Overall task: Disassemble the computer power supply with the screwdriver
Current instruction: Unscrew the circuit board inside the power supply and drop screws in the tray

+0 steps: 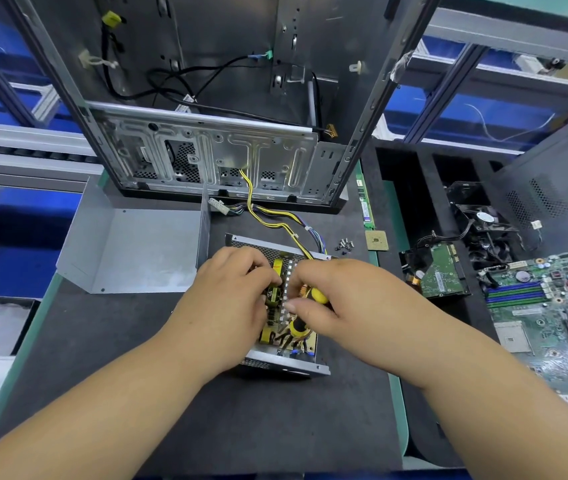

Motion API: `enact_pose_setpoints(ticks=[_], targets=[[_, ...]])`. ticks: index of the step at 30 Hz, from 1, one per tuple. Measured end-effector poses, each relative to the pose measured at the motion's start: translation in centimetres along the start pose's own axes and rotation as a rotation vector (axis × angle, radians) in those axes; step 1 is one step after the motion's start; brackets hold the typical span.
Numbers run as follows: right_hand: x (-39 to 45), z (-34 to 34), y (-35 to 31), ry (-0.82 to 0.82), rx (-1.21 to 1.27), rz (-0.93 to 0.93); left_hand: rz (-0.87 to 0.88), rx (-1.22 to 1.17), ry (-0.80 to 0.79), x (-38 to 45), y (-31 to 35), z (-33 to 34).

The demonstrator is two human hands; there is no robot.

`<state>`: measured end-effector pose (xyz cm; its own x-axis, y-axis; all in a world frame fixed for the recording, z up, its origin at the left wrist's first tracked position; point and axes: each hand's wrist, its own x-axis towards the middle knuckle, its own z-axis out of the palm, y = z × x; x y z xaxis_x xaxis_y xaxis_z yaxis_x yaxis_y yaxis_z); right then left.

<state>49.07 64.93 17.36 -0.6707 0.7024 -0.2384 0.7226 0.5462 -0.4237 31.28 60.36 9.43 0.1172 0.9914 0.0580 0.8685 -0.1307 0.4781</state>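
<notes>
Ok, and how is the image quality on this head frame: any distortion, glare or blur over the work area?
Head view: strong wide-angle distortion, the computer case frame and shelf rails splaying outward; even light with soft shadows, a mild sheen on the removed metal cover; the power supply is mostly sharp but largely hidden by the left hand and right hand.

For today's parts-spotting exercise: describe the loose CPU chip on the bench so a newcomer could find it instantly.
Start at the tall open computer case at the back of the dark mat. Below its right corner, a green RAM stick lies lengthwise. Just below it is the CPU chip: small, square and gold-edged, with loose screws to its left.
</notes>
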Motion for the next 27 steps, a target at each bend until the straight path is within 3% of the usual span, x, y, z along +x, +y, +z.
enact_pose_setpoints(ticks=[6,15,20,27], targets=[[-0.52,-0.37,-0.04,0.022,0.09,-0.044,0.001,-0.01,0.003,0.02,0.04,-0.09],[-0.29,-0.27,0.11,0.03,-0.075,-0.081,0.002,-0.013,-0.003,0.06,-0.09,-0.03],[-0.05,-0.17,-0.22,0.073,-0.098,0.0,-0.005,-0.023,-0.007,0.08,-0.14,0.05],[-0.15,-0.21,-0.27,0.01,0.01,-0.034,0.008,-0.024,0.002,0.1,-0.23,0.06]])
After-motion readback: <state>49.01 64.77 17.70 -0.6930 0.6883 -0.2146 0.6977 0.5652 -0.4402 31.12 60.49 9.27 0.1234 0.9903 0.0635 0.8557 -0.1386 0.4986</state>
